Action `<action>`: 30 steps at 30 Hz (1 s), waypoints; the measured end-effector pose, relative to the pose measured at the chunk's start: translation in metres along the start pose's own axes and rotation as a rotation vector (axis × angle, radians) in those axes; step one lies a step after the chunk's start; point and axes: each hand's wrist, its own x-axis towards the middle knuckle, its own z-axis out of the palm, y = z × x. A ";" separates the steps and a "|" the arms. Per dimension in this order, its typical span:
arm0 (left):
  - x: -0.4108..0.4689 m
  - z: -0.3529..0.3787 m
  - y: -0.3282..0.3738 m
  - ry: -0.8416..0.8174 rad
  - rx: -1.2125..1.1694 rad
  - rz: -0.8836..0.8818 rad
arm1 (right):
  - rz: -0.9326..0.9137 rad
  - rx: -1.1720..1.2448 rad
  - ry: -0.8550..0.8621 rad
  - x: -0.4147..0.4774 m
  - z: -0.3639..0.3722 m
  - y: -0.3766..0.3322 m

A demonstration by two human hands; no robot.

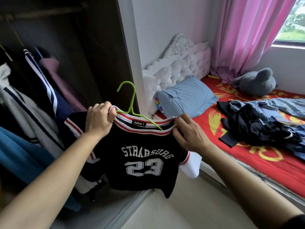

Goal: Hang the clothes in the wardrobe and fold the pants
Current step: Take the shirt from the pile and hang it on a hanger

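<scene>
The black shirt (140, 154) is held up in the air, right in front of the open wardrobe (99, 47) and next to the bed (247, 171). Big white letters on its front say "STRABSURG", and under them is the number "23". A small black tag inside the neck says "Fashion". The neck and sleeve ends have red and white stripes.

A green hanger (130, 100) sits in the neck hole. Its hook pokes up above the shirt, and one green arm lies across the neck.

The left hand (100, 119) grips the left side of the neck, with its fingers curled tight around the striped edge. The right hand (189, 134) pinches the right side of the neck between thumb and fingers.

Inside the wardrobe, to the left, hang a dark blue top with white stripes (42, 83), a purple piece (54, 73) and something bright blue (19, 154).

On the bed's red and yellow sheet lies a pile of dark clothes and jeans (257, 124). A blue pillow (186, 98) leans by the white headboard (178, 63). A grey stuffed toy (255, 83) sits near the pink curtain (244, 35), beside the window (295, 22).
</scene>
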 end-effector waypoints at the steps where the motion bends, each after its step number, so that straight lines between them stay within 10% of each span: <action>1: 0.003 0.001 0.008 0.008 -0.011 -0.001 | 0.022 0.037 0.003 0.011 -0.002 -0.003; 11: 0.020 -0.003 0.042 0.053 -0.195 -0.176 | 0.059 -0.131 -0.215 0.085 -0.031 0.023; 22: 0.054 -0.021 0.010 -0.374 -0.577 -0.268 | 0.237 0.028 -0.173 0.125 -0.072 0.013; 30: 0.067 -0.005 -0.017 -0.214 -0.574 -0.208 | 0.344 0.342 -0.457 0.146 -0.094 -0.019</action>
